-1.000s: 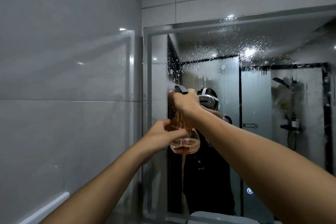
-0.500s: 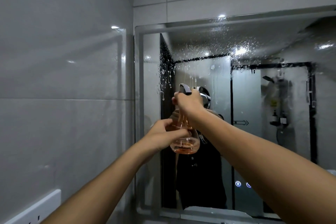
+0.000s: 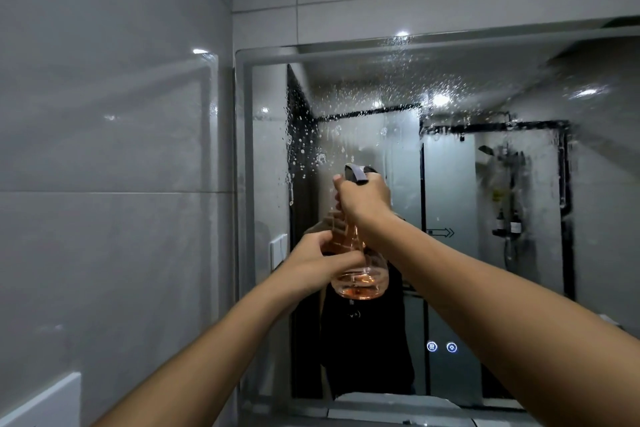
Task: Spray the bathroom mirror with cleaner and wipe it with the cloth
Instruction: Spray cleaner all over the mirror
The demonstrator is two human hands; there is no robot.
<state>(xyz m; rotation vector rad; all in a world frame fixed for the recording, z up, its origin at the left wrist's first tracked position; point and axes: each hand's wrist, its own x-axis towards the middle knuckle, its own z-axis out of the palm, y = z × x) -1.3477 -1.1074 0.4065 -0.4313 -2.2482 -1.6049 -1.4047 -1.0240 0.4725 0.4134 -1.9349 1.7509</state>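
step: spraying | we hold the clear round-bellied plastic spray bottle of orange cleaner [image 3: 358, 274] up before the droplet-speckled wall mirror [image 3: 485, 184]; right hand [image 3: 363, 196] grips the trigger head to pump; left hand [image 3: 320, 262] wraps the belly, steadying aim | cloth: unseen

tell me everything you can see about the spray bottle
The spray bottle is clear, with a bulbous base narrowing to a slim neck, and holds a little orange-pink liquid at the bottom. Its grey spray head tops it. It is held upright in front of the mirror. The right hand grips the neck and trigger; the left hand holds the body.
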